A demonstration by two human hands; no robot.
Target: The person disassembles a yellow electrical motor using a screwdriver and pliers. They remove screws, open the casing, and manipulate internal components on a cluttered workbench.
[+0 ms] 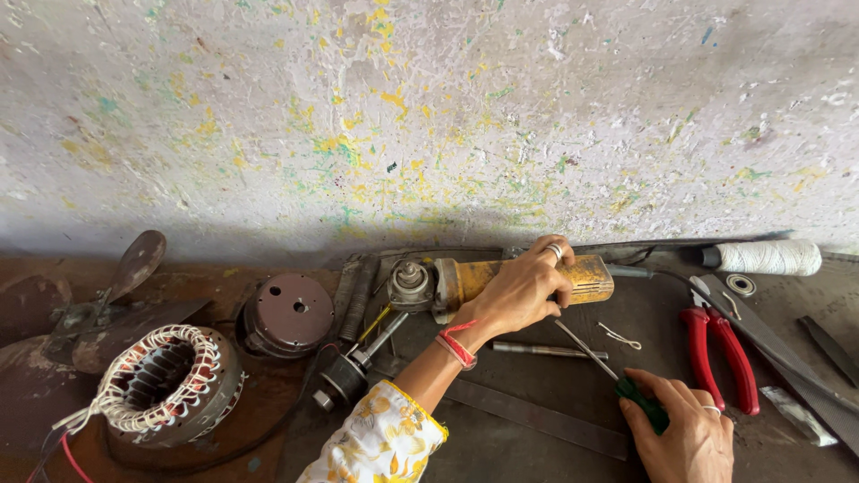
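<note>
nearest, right hand (684, 434) is clamped on a green-handled screwdriver (608, 371) whose tip meets the yellow angle grinder (501, 282) lying on the bench by the wall, left hand (519, 291) fingers wrapped over its body, casing seemingly unopened, red pliers (720, 349) beside.

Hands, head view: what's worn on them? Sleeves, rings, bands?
Left hand: silver ring on one finger, red thread band at the wrist, white sleeve with yellow floral print on the forearm. Right hand: thin silver ring; no sleeve in view.
</note>
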